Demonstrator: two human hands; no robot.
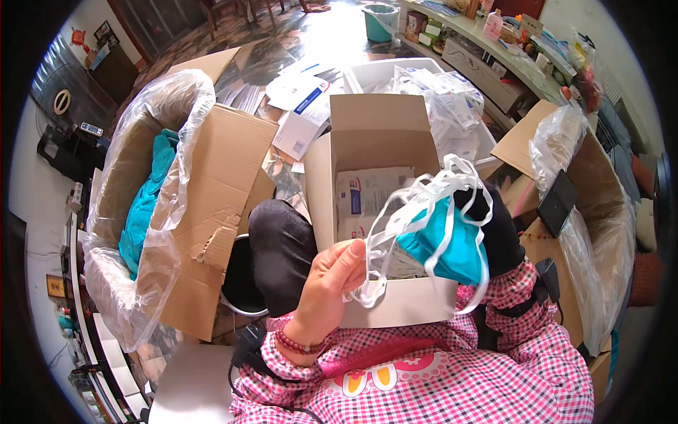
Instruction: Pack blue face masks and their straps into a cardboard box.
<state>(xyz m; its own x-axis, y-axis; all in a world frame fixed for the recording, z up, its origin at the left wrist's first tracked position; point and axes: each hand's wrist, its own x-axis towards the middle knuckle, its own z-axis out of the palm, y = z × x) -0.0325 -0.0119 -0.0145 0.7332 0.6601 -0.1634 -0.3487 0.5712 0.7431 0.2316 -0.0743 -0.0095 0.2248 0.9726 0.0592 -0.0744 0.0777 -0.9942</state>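
Above an upright cardboard carton (385, 302), a bundle of teal face masks (452, 244) hangs in the air with several white elastic straps (424, 194) looping around it. My left hand (335, 279) is pinched closed at the carton's near left side, with strap loops at its fingertips. From the right, my checked sleeve (512, 290) reaches toward the masks; they hide my right hand and its fingers. Inside the carton lie flat white packets (371, 191) with blue and red print.
At left, a plastic-lined box (180, 212) holds more teal masks (150, 201). A white crate (367, 71) of clear packets stands behind the carton, beside printed cards (300, 106). On the right are another lined box (597, 226) and a dark phone (558, 203).
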